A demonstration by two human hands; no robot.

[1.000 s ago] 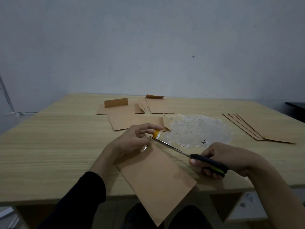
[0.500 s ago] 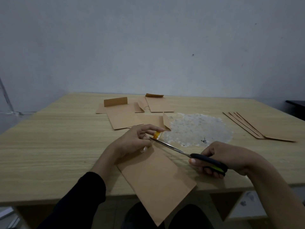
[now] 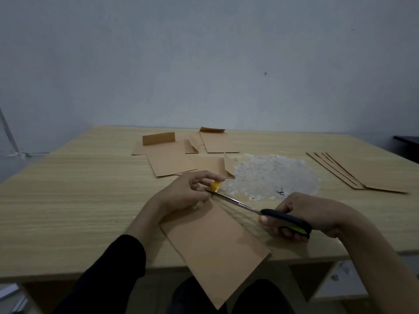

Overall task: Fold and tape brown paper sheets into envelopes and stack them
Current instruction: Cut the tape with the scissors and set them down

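Scissors (image 3: 235, 203) beside tape (image 3: 215, 185) in left hand (image 3: 181, 194)

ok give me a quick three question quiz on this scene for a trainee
1. True or false: the right hand holds the scissors.
2. What does the left hand pinch? A the small yellow tape roll; B a pen; C a glue stick.
3. Fill in: the brown sheet under the left hand overhangs the table at its ____ edge.
Key: 1 true; 2 A; 3 near.
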